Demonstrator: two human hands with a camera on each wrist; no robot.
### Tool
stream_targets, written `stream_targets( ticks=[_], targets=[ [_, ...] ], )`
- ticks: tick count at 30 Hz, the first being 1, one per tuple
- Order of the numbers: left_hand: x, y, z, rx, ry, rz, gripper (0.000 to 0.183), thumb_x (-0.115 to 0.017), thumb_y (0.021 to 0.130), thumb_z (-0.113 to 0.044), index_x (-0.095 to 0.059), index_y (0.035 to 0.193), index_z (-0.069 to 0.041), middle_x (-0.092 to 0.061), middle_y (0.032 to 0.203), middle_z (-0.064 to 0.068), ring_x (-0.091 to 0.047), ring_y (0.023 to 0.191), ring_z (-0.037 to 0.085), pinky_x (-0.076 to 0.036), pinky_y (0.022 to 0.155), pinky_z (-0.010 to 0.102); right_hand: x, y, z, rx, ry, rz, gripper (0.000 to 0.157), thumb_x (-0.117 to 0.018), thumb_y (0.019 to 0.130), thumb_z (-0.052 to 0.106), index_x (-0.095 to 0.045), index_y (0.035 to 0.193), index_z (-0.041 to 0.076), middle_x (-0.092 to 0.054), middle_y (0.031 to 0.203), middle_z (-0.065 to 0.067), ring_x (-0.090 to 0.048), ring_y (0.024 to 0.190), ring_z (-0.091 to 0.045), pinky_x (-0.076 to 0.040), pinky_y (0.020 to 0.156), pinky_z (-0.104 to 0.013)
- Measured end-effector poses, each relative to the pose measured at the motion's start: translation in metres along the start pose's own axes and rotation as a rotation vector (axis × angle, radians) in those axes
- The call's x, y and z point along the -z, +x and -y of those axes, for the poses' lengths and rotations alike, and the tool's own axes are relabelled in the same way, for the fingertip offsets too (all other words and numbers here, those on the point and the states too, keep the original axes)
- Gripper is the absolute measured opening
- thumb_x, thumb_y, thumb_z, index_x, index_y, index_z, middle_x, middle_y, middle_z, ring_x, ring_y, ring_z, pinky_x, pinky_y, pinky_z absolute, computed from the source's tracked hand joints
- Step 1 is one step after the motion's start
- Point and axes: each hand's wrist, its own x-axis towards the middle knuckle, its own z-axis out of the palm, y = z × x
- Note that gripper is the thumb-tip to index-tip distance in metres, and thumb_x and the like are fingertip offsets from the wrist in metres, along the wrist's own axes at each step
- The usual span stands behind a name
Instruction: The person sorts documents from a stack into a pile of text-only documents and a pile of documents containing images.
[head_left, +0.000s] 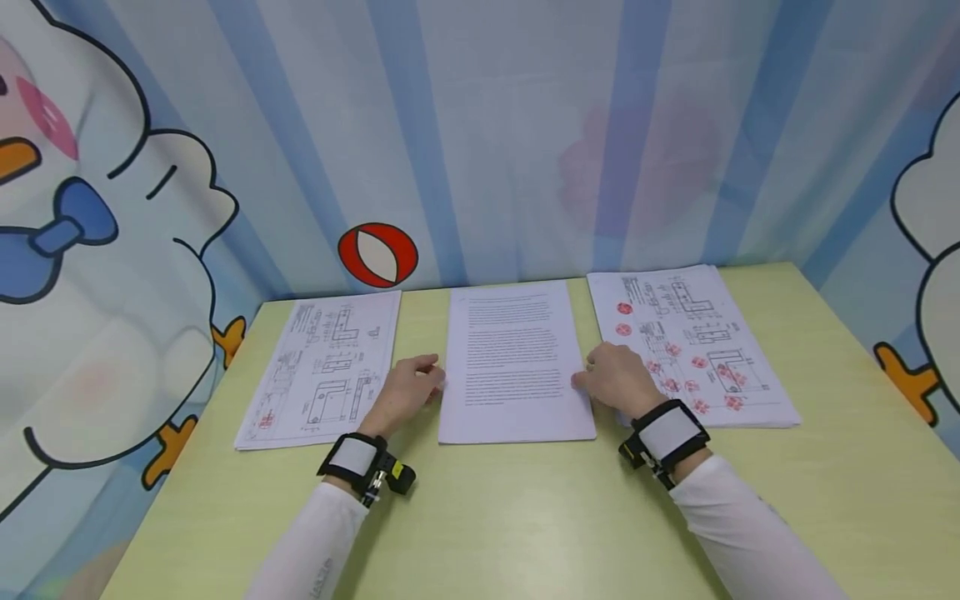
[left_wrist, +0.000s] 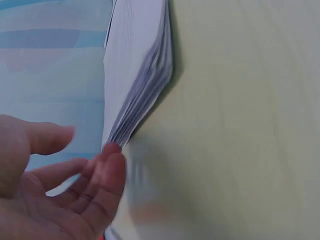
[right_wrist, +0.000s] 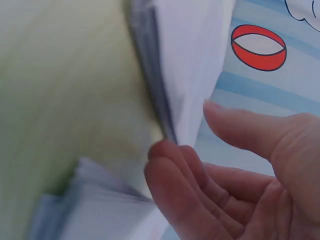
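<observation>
A stack of printed paper [head_left: 517,423], its top sheet covered in lines of text, lies in the middle of the table. My left hand [head_left: 407,390] is at the left side of this stack, fingertips right by its edge. On the opposite side, my right hand [head_left: 618,380] has its fingertips at the stack's right edge and overlaps the right-hand pile. Both wrist views show loosely bent fingers with the thumb apart from them. In the left wrist view the layered sheet edges [left_wrist: 150,82] fan slightly beyond the fingertips.
To the left lies a pile of technical drawings [head_left: 300,383] with one red stamp mark. A second drawing pile [head_left: 757,396] with several red stamps sits to the right. Behind the pale green table [head_left: 510,525] hangs a blue striped cartoon curtain [head_left: 510,150].
</observation>
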Motion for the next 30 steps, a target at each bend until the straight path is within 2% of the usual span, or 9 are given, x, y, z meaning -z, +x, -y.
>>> stream_targets(
  ticks=[4, 8, 10, 13, 17, 20, 23, 27, 30],
  targets=[
    [0.024, -0.003, -0.001, -0.105, -0.025, -0.063, 0.045, -0.048, 0.095, -0.022, -0.045, 0.139, -0.010, -0.057, 0.115, 0.012, -0.063, 0.091, 0.030, -0.054, 0.077, 0.037, 0.006, -0.001, 0.013, 0.094, 0.028, -0.163, 0.040, -0.060, 0.088, 0.024, -0.064, 0.112, -0.008, -0.070, 0.098, -0.024, -0.062, 0.067, -0.025, -0.044, 0.051, -0.030],
    [0.052, -0.007, -0.004, -0.185, 0.018, -0.145, 0.044, -0.048, 0.096, -0.023, -0.046, 0.138, -0.012, -0.058, 0.115, 0.013, -0.061, 0.096, 0.033, -0.052, 0.076, 0.037, 0.007, 0.002, 0.031, 0.191, 0.152, -0.357, 0.035, -0.058, 0.090, 0.024, -0.067, 0.109, -0.003, -0.070, 0.076, -0.017, -0.054, 0.052, -0.019, -0.036, 0.044, -0.026],
    [0.065, -0.009, -0.004, -0.228, 0.075, -0.203, 0.044, -0.048, 0.096, -0.023, -0.046, 0.138, -0.011, -0.059, 0.117, 0.015, -0.060, 0.098, 0.033, -0.052, 0.076, 0.038, 0.005, 0.004, 0.041, 0.201, 0.219, -0.455, 0.033, -0.059, 0.090, 0.025, -0.069, 0.106, -0.001, -0.069, 0.073, -0.015, -0.052, 0.051, -0.017, -0.034, 0.045, -0.025],
    [0.085, -0.011, 0.001, -0.271, 0.171, -0.300, 0.045, -0.047, 0.096, -0.022, -0.044, 0.139, -0.010, -0.057, 0.124, 0.018, -0.058, 0.103, 0.033, -0.052, 0.079, 0.044, -0.001, 0.010, 0.055, 0.185, 0.322, -0.556, 0.032, -0.059, 0.089, 0.029, -0.070, 0.105, 0.003, -0.070, 0.076, -0.012, -0.057, 0.057, -0.020, -0.040, 0.047, -0.028],
    [0.109, -0.013, 0.015, -0.272, 0.268, -0.392, 0.047, -0.046, 0.096, -0.020, -0.040, 0.140, -0.005, -0.050, 0.132, 0.024, -0.052, 0.112, 0.039, -0.048, 0.088, 0.053, -0.012, 0.016, 0.074, 0.204, 0.427, -0.610, 0.031, -0.059, 0.089, 0.029, -0.069, 0.107, 0.005, -0.072, 0.086, -0.011, -0.065, 0.073, -0.023, -0.051, 0.061, -0.037],
    [0.124, -0.017, 0.030, -0.235, 0.330, -0.432, 0.047, -0.045, 0.096, -0.017, -0.041, 0.139, 0.000, -0.046, 0.133, 0.028, -0.048, 0.117, 0.043, -0.043, 0.092, 0.057, -0.024, 0.019, 0.089, 0.252, 0.495, -0.584, 0.032, -0.058, 0.091, 0.027, -0.066, 0.113, 0.006, -0.071, 0.098, -0.014, -0.065, 0.086, -0.027, -0.053, 0.072, -0.042],
    [0.137, -0.021, 0.049, -0.159, 0.382, -0.436, 0.047, -0.044, 0.096, -0.016, -0.040, 0.138, 0.005, -0.043, 0.133, 0.032, -0.044, 0.120, 0.048, -0.039, 0.096, 0.061, -0.036, 0.020, 0.104, 0.279, 0.542, -0.496, 0.038, -0.056, 0.092, 0.028, -0.060, 0.123, 0.007, -0.065, 0.114, -0.015, -0.060, 0.105, -0.028, -0.050, 0.086, -0.046],
    [0.149, -0.022, 0.074, -0.035, 0.424, -0.366, 0.051, -0.042, 0.096, -0.018, -0.034, 0.139, 0.009, -0.037, 0.137, 0.037, -0.037, 0.124, 0.052, -0.034, 0.100, 0.064, -0.053, 0.024, 0.121, 0.300, 0.553, -0.342, 0.049, -0.054, 0.092, 0.032, -0.048, 0.136, 0.009, -0.052, 0.136, -0.013, -0.046, 0.127, -0.028, -0.038, 0.106, -0.047],
    [0.155, -0.019, 0.087, 0.037, 0.431, -0.322, 0.054, -0.042, 0.096, -0.019, -0.031, 0.141, 0.009, -0.034, 0.138, 0.038, -0.035, 0.125, 0.052, -0.034, 0.100, 0.063, -0.066, 0.028, 0.132, 0.317, 0.551, -0.206, 0.056, -0.054, 0.092, 0.033, -0.041, 0.141, 0.009, -0.044, 0.144, -0.012, -0.039, 0.134, -0.027, -0.034, 0.110, -0.046]
  ],
)
